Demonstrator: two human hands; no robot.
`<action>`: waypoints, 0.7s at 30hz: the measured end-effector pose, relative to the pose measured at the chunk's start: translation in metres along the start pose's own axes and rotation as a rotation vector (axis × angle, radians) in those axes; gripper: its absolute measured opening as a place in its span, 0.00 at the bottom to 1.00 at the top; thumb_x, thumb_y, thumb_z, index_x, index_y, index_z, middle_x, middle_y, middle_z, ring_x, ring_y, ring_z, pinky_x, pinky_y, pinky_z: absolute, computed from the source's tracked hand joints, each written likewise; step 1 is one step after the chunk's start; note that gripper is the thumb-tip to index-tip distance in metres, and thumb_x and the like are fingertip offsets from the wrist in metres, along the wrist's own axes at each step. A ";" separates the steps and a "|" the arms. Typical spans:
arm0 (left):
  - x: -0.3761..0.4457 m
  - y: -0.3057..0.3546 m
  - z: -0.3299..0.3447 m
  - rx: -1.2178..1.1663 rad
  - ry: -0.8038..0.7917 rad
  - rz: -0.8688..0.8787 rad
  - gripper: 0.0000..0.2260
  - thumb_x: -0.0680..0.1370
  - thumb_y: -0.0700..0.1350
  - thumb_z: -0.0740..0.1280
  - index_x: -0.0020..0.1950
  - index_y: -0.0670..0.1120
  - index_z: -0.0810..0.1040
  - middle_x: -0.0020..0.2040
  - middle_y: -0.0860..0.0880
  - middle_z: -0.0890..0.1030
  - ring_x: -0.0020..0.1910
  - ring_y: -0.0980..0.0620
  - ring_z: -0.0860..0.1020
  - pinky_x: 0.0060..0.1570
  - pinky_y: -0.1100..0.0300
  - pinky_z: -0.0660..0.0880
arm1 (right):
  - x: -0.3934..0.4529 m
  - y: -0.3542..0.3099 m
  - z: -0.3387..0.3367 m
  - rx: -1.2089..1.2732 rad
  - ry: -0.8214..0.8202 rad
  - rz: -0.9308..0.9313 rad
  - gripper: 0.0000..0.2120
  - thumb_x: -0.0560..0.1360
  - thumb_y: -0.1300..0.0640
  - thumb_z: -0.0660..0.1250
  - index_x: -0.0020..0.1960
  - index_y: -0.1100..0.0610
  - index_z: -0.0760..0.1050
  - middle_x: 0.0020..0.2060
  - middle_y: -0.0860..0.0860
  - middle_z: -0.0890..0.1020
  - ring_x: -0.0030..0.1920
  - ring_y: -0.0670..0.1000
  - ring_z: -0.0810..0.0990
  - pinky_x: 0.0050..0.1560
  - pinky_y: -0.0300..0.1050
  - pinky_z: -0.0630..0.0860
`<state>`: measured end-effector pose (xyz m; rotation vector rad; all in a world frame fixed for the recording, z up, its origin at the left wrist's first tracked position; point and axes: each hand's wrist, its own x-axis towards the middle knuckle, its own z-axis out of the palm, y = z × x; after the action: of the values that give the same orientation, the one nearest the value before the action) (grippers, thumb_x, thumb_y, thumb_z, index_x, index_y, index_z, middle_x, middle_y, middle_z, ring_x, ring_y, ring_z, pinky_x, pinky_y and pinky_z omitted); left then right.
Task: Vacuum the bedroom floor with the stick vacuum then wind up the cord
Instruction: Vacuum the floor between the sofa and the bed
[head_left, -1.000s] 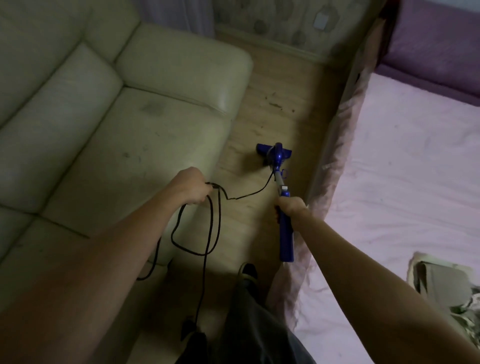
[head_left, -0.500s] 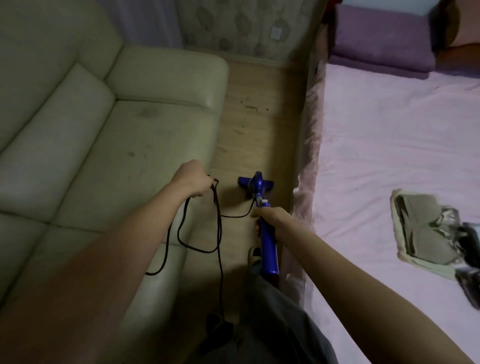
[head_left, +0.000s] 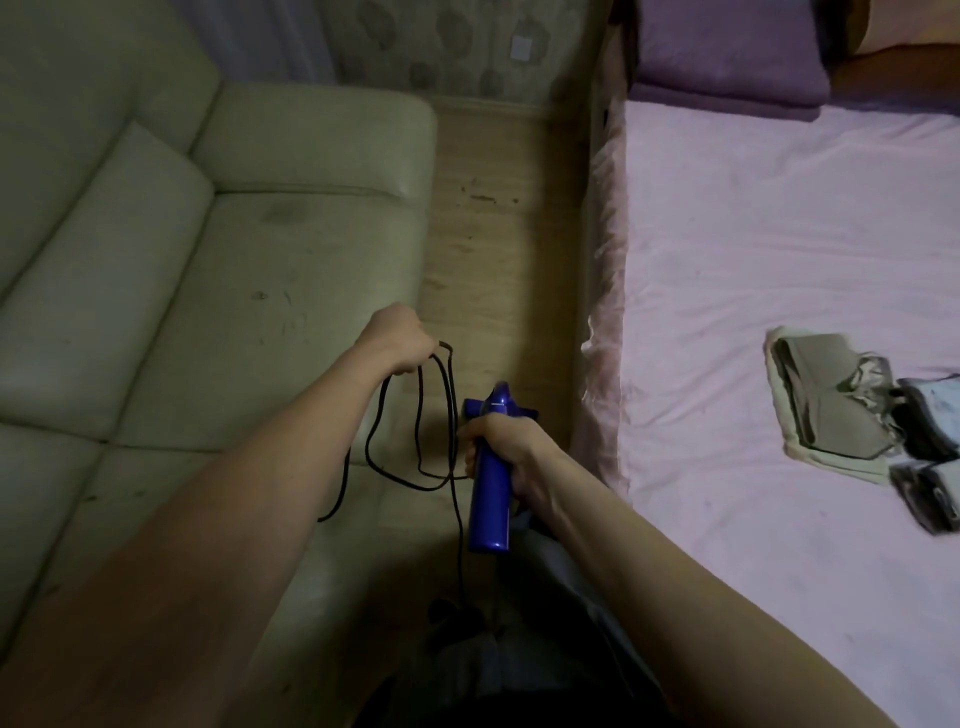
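Two hands are busy: my left hand (head_left: 400, 340) is curling its fingers around gathered loops of the black cord (head_left: 434, 415), which is hanging down over the front of the pale sofa (head_left: 182, 291) and trailing toward the floor by my legs. My right hand (head_left: 511, 452) is gripping the blue stick vacuum (head_left: 489, 499) around its body, fingers wrapped tight. The vacuum is standing on the strip of wooden floor (head_left: 498, 234) between the sofa and the pink bed (head_left: 779, 291), its head pointing away from me.
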<state>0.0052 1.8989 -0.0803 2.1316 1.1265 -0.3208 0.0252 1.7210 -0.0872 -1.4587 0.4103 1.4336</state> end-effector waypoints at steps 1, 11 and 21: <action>0.003 0.001 -0.001 0.000 0.003 -0.004 0.10 0.77 0.43 0.65 0.47 0.36 0.80 0.44 0.39 0.82 0.35 0.46 0.76 0.35 0.59 0.72 | 0.001 -0.008 0.001 0.009 0.000 -0.003 0.08 0.74 0.68 0.65 0.49 0.60 0.69 0.36 0.54 0.76 0.32 0.49 0.75 0.31 0.41 0.74; 0.062 0.041 -0.008 -0.018 0.000 -0.055 0.10 0.77 0.43 0.65 0.48 0.37 0.80 0.43 0.40 0.82 0.35 0.45 0.77 0.35 0.59 0.73 | 0.053 -0.109 -0.005 0.117 0.026 -0.059 0.07 0.74 0.68 0.64 0.50 0.61 0.69 0.34 0.53 0.75 0.31 0.49 0.73 0.31 0.40 0.74; 0.133 0.090 -0.009 -0.053 -0.020 -0.130 0.12 0.78 0.44 0.64 0.45 0.36 0.80 0.40 0.40 0.82 0.32 0.47 0.77 0.38 0.58 0.75 | 0.135 -0.204 -0.040 0.033 0.073 -0.050 0.18 0.73 0.66 0.67 0.62 0.60 0.69 0.44 0.55 0.77 0.37 0.50 0.76 0.37 0.44 0.76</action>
<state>0.1554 1.9544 -0.0989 2.0095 1.2518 -0.3672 0.2431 1.8303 -0.1328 -1.4876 0.4383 1.3314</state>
